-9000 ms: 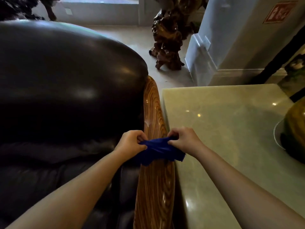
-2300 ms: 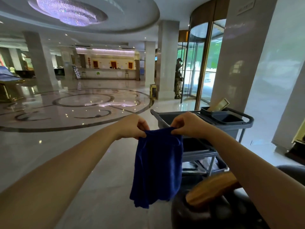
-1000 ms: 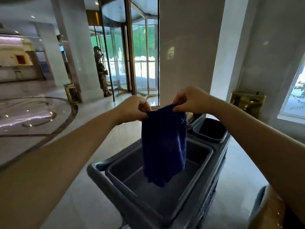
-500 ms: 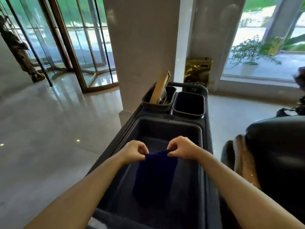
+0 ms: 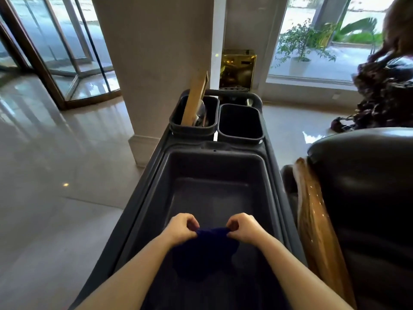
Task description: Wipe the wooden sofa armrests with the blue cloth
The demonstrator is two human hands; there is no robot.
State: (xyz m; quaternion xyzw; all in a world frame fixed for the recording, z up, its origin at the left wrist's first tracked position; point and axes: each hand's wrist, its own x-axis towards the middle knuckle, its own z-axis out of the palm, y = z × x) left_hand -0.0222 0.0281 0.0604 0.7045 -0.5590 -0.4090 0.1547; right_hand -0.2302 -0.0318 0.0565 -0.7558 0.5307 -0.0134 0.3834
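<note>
Head view: the left hand (image 5: 182, 228) and right hand (image 5: 242, 228) each pinch a top corner of the blue cloth (image 5: 204, 251), fingers closed tight, hanging it low inside the cart tub (image 5: 214, 166). It seems light and limp, possibly bunching on the tub floor. The wooden armrest (image 5: 312, 220) stands just beside.
</note>
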